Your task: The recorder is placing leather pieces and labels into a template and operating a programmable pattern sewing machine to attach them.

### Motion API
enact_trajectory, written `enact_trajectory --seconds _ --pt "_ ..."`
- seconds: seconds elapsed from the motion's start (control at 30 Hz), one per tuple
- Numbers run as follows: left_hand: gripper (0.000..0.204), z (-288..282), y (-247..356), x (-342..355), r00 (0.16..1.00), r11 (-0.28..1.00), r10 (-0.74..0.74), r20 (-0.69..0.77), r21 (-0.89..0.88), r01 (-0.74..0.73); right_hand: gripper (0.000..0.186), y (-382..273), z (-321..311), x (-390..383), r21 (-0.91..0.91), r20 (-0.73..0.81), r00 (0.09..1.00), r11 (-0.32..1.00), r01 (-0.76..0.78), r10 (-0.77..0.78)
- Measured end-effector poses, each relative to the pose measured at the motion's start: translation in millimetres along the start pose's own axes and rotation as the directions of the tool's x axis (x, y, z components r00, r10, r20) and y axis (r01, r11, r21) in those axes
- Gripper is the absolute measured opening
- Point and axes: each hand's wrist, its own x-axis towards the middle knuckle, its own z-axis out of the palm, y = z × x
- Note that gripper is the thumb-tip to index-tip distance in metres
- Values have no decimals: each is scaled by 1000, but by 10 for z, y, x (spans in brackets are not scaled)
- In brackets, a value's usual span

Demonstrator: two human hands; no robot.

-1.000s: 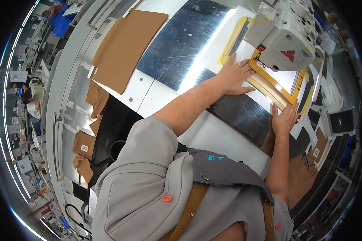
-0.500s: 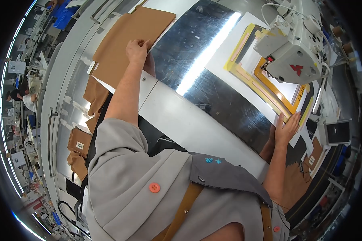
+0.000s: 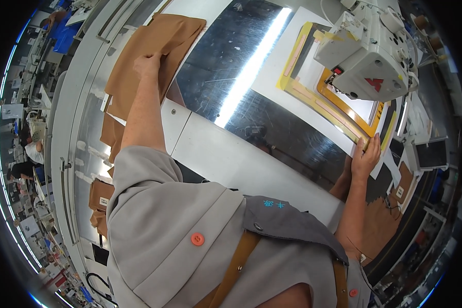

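Observation:
At the far left, my left hand (image 3: 149, 65) is closed on the upper layer of a stack of brown leather-like sheets (image 3: 126, 77). The sheet bunches into folds beside the fingers. To the right, my right hand (image 3: 366, 155) rests at the near corner of a yellow-edged sewing template (image 3: 339, 122), its thumb and fingers apart. An orange-yellow clamp frame (image 3: 354, 114) lies within the template, beneath the white sewing machine head (image 3: 367, 61). The machine head hides part of both.
A shiny metal plate (image 3: 220, 66) spans the table between my hands. More brown pieces (image 3: 100, 197) hang or lie at the left edge. Right of my right hand are a dark screen-like panel (image 3: 430, 154) and a brown piece (image 3: 403, 187). Other workstations stretch along the far left.
My left hand has moved left, drawing the brown sheet's edge into folds. My right hand's fingers have shifted at the template corner. The whole view has shifted slightly.

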Motion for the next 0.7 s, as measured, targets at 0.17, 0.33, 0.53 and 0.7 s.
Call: enact_trajectory --seconds 0.17,0.33,0.53,0.7 --pt "21 330 369 -529 970 563 181 164 -826 35 52 -9 -26 35 29 -97 995 999 -27 30" --pt "7 -5 1085 -2671 443 527 646 621 -783 330 33 -105 -162 -140 412 -14 990 903 -125 144" --pt "13 -243 943 -4077 -246 738 650 719 -675 -22 47 -557 -588 -488 853 226 963 447 -269 147" --pt "31 -90 1165 -4066 141 605 794 591 -747 -275 66 -141 -813 -536 721 493 813 378 -581 309"
